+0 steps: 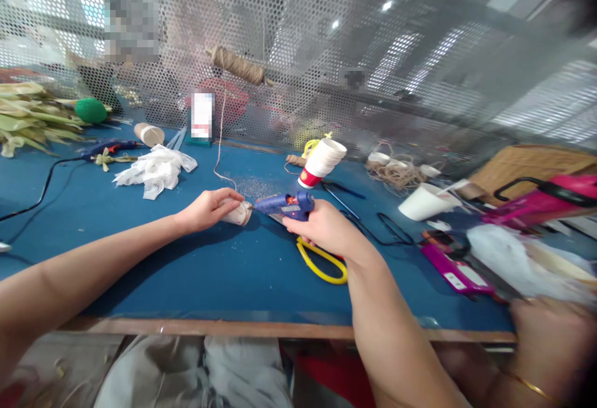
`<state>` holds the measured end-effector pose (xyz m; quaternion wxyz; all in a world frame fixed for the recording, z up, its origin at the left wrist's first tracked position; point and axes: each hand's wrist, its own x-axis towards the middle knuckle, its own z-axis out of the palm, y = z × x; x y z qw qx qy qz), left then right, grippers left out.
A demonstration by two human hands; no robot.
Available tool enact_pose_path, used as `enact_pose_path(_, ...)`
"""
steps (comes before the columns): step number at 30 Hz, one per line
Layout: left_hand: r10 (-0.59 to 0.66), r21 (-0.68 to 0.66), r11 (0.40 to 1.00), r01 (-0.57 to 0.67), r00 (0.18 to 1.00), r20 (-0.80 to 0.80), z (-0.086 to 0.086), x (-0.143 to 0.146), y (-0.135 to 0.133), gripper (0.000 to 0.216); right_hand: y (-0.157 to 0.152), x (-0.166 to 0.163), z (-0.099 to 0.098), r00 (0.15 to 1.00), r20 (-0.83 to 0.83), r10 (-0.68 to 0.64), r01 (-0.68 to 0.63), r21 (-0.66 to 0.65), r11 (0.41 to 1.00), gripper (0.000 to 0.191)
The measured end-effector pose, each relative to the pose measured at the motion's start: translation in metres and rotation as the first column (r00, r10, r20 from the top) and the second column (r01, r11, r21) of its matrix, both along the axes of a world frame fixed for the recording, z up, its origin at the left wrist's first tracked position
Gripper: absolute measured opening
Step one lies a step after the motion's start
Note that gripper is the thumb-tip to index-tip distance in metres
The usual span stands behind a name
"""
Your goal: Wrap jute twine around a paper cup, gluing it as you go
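My left hand (205,210) is wrapped round a small pale paper cup (239,214) that lies tilted on its side just above the blue tabletop. A thin strand of twine (219,154) comes down to this cup from a spool of twine (237,66) by the mesh screen. In my right hand (329,227) is a blue hot glue gun (286,204), its nozzle at the cup's near end; whether it touches I cannot tell. Beneath my right hand lie scissors (311,268) with yellow handles, their blades partly hidden.
A stack of paper cups (321,162) leans behind the glue gun. White plastic film (156,168), a second glue gun (109,147) and corn husks (32,115) lie left. At right are a white cup (424,203), a pink tool (550,199) and another person's hand (550,333).
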<state>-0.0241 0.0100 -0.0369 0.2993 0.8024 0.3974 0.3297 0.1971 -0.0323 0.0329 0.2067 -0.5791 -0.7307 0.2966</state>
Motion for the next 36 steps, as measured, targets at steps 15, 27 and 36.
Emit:
enact_pose_path(15, -0.018, 0.025, 1.0, 0.018, 1.0, -0.02, -0.001, -0.001, -0.001, 0.036, 0.017, -0.001, -0.006, 1.0, 0.031, 0.0, -0.001, 0.012, 1.0, 0.017)
enact_pose_path(27, -0.012, -0.016, 1.0, 0.012, 1.0, 0.018, -0.004, -0.001, 0.002, 0.038, 0.002, 0.002, -0.002, 1.0, -0.022, -0.002, 0.001, -0.03, 1.0, 0.017)
enact_pose_path(36, 0.003, -0.016, 1.0, -0.003, 1.0, 0.011, -0.003, -0.001, 0.002, 0.037, 0.001, 0.0, 0.0, 1.0, 0.01, 0.006, -0.006, -0.009, 1.0, 0.016)
